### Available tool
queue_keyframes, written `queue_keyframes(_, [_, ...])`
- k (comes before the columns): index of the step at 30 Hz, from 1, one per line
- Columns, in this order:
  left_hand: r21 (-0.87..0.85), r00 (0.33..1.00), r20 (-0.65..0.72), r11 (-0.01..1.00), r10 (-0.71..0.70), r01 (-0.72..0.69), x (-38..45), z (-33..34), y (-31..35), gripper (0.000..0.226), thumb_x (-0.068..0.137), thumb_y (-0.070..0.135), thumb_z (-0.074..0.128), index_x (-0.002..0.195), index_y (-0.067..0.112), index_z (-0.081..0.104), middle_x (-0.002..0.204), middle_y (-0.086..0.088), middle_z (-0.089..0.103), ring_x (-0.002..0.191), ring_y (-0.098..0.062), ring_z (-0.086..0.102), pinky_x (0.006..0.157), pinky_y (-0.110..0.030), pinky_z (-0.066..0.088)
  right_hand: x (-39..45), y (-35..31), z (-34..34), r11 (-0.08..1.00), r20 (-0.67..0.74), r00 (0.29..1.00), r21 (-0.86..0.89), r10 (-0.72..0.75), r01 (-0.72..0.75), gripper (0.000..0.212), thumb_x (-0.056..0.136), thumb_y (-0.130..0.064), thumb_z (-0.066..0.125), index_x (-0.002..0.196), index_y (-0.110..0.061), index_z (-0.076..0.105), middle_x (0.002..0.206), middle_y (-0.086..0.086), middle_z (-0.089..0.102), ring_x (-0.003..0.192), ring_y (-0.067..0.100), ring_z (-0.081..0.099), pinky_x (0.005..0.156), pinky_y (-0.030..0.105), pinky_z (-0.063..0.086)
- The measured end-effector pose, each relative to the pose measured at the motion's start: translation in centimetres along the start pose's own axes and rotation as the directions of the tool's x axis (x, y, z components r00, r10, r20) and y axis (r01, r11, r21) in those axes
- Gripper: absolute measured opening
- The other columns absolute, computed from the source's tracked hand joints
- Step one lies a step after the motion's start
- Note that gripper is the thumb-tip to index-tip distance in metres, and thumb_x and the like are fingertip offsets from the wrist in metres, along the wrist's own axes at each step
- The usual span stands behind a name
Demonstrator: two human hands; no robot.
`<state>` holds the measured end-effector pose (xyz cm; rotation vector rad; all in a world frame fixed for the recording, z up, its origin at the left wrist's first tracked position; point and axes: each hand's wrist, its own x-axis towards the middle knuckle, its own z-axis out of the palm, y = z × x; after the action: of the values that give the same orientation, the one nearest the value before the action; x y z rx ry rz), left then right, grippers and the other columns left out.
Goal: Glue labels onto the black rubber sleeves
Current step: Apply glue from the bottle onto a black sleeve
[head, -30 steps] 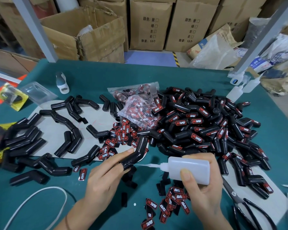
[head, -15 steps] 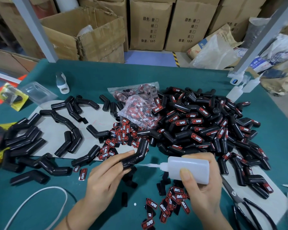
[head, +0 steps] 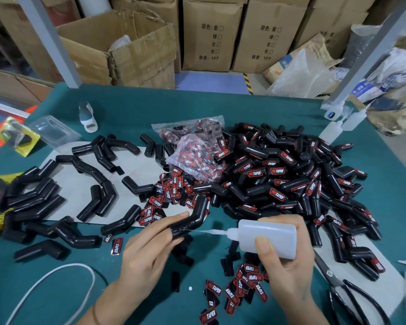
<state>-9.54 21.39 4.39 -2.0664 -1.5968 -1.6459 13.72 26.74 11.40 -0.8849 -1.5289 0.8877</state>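
My left hand (head: 148,247) holds a bent black rubber sleeve (head: 193,218) between thumb and fingers, just above the green table. My right hand (head: 288,261) grips a white glue bottle (head: 266,238) lying sideways, its thin nozzle tip touching the lower part of the held sleeve. Loose red and black labels (head: 240,292) lie on the table below my hands, and more labels (head: 171,191) lie just beyond the held sleeve. A large pile of labelled sleeves (head: 291,179) fills the right side. Unlabelled sleeves (head: 96,174) are spread on the left.
A clear bag of labels (head: 195,148) lies at the centre. Black scissors (head: 352,292) lie at the lower right. Spare glue bottles (head: 338,127) stand at the far right edge. A white cord (head: 47,282) curves at the lower left. Cardboard boxes (head: 131,50) stand behind the table.
The sleeve in my left hand has shifted slightly while the nozzle stays against it. Both hands remain almost in place.
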Motion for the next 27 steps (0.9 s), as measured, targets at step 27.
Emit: queue_keyframes(27, [-0.033,0.999,-0.029,0.999,-0.030,0.029,-0.22,0.06,-0.29,0.040,0.109,0.019,0.060,0.095,-0.015,0.076,0.125,-0.012,0.072,0.115,-0.017,0.071,0.101,-0.026,0.055,0.02,0.62,-0.34,1.000,-0.030,0.999,-0.021,0.012,-0.012,0.024,0.084,-0.034,0.066,0.107,-0.043,0.062,0.095,-0.014,0.068,0.077,0.008,0.066,0.061,0.020,0.053])
